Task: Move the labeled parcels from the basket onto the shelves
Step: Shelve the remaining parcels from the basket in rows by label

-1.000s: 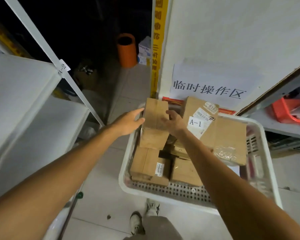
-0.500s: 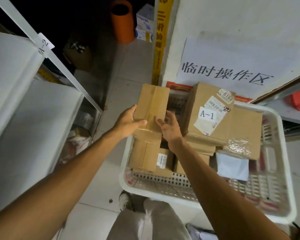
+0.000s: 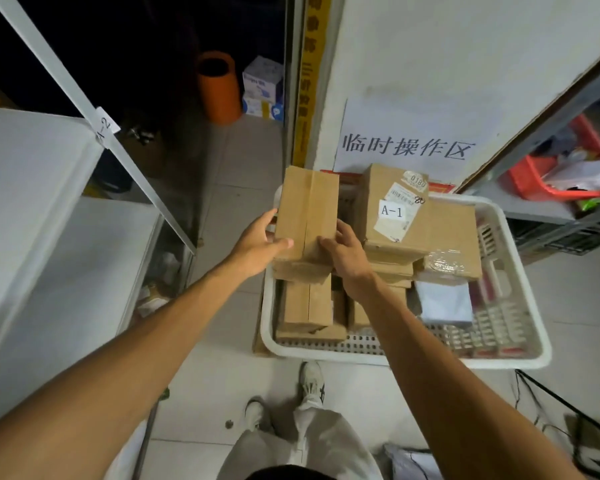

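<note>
Gripping the plain brown taped cardboard parcel (image 3: 307,209) at both sides, left grip (image 3: 257,245) and right grip (image 3: 347,252) hold it over the white perforated plastic basket (image 3: 326,353).

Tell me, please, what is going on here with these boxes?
A person grips a plain cardboard box with the left hand and the right hand, one on each side, over the left end of the white basket. In the basket lie other parcels, among them the A-1 parcel. The white shelves stand to the left.
</note>
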`<state>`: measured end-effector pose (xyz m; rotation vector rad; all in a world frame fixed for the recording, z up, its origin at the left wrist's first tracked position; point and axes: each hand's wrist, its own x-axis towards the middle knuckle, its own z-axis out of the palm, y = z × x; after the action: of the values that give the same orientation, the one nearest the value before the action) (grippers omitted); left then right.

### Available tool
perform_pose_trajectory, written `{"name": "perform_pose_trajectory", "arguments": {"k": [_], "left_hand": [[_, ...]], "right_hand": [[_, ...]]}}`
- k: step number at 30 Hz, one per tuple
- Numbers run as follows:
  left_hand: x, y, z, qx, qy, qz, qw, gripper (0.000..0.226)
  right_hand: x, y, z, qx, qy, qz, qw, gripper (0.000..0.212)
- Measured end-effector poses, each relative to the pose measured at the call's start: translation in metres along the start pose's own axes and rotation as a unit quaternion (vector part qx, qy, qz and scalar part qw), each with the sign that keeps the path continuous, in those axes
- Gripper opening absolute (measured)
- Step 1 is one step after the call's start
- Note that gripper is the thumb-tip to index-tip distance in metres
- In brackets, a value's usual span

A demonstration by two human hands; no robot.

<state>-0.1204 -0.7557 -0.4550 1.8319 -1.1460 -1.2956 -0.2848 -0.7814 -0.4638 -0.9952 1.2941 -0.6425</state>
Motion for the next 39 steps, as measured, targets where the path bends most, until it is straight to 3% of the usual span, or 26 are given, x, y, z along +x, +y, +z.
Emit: {"name": "perform_pose_trajectory", "arguments": {"k": [4, 9, 15, 25, 28, 34, 39], "left_hand": [[-0.021, 0.031, -0.020, -0.010, 0.041, 0.054, 0.998, 0.064], [-0.049, 0.075, -0.054, -0.049, 0.073, 0.132, 0.987, 0.038], [-0.091, 0.111, -0.085, -0.002, 0.120, 0.225, 0.967, 0.047], [-0.134, 0.108, -0.139, -0.043, 0.165, 0.155, 0.973, 0.098], [-0.134, 0.095, -0.145, -0.024, 0.198, 0.161, 0.967, 0.093], [-0.150, 0.097, -0.140, -0.015, 0.306, 0.149, 0.940, 0.103], [-0.172, 0.099, -0.136, -0.051, 0.400, 0.169, 0.899, 0.086]], "right_hand": [[-0.024, -0.038, 0.001, 0.019, 0.000, -0.062, 0.998, 0.053], [-0.054, -0.083, 0.005, 0.045, -0.012, -0.139, 0.989, 0.047], [-0.076, -0.125, 0.017, 0.105, -0.075, -0.182, 0.975, 0.038], [-0.079, -0.155, 0.040, 0.022, -0.172, -0.262, 0.949, 0.034], [-0.076, -0.155, 0.052, -0.016, -0.192, -0.283, 0.940, 0.028], [-0.078, -0.170, 0.075, -0.047, -0.287, -0.281, 0.915, 0.057], [-0.070, -0.179, 0.083, -0.028, -0.285, -0.253, 0.924, 0.072]]}}
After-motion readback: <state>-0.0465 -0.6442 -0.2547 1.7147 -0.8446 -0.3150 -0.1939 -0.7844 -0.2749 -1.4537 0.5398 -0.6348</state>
